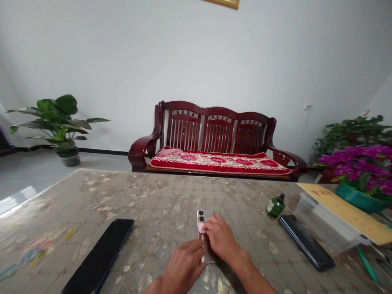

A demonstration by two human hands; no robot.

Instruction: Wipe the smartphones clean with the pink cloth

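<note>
A smartphone (210, 257) lies back side up on the table in front of me, with two dark round camera lenses at its far end. My left hand (185, 261) grips its near left edge, fingers curled and thumb close to the lower end. Over the phone's upper right part bends my right hand (222, 239), its fingertips closed on a small pink piece (201, 228) that looks like cloth or paper. This piece presses against the phone's back, just below the lenses. My fingers hide much of the phone's middle.
A black tablet-like slab (99, 257) lies left, near colourful rubber bands (36, 253). To the right are a green bottle (276, 206), a dark phone-like object (306, 241) and a clear plastic box (327, 224) under a yellow board (346, 210). A wooden bench (214, 126) stands beyond the table.
</note>
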